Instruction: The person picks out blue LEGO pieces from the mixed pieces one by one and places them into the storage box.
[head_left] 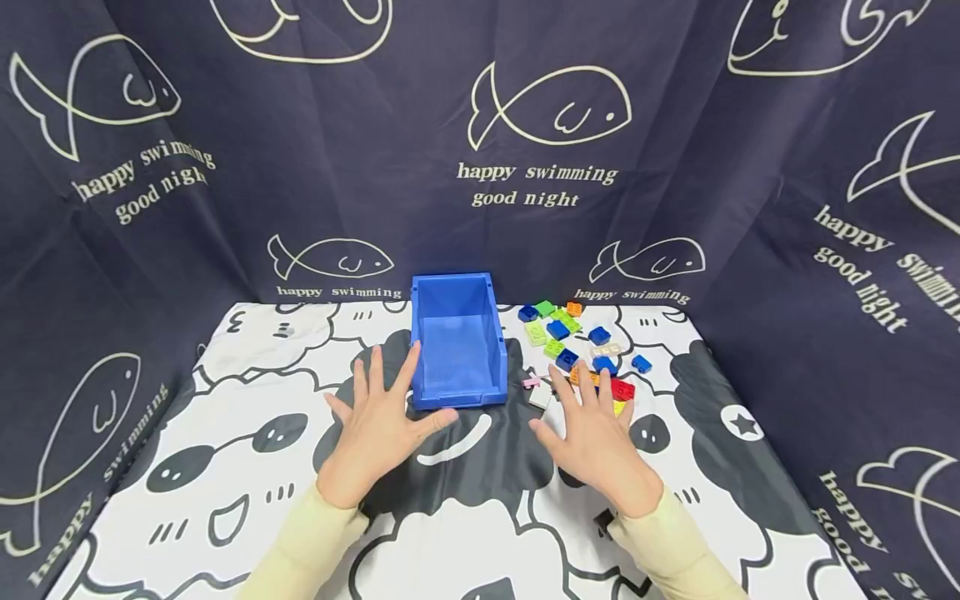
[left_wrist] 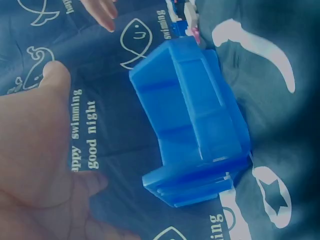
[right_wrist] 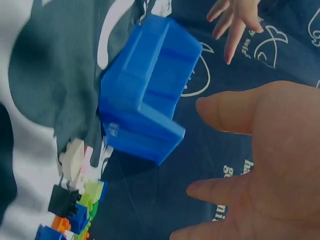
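Observation:
A blue plastic bin (head_left: 459,398) stands at the middle back of the cloth, its inside floor showing. Beside it, my left hand (head_left: 377,435) hovers with fingers spread, overlapping the bin's left edge in the head view. In the left wrist view the left hand (left_wrist: 37,165) holds nothing. My right hand (head_left: 598,442), fingers also spread, is over the near side of a pile of toy building bricks (head_left: 557,330). A red brick (head_left: 622,389) and a white brick (head_left: 539,395) lie by its fingertips. The right wrist view shows nothing in that right hand (right_wrist: 270,175).
Bricks in blue, green, orange and yellow lie loosely to the right of the bin, with one blue brick (head_left: 641,363) farther right. A cartoon-print cloth (head_left: 247,417) covers the table. Dark fish-print curtains (head_left: 547,242) enclose the back and sides.

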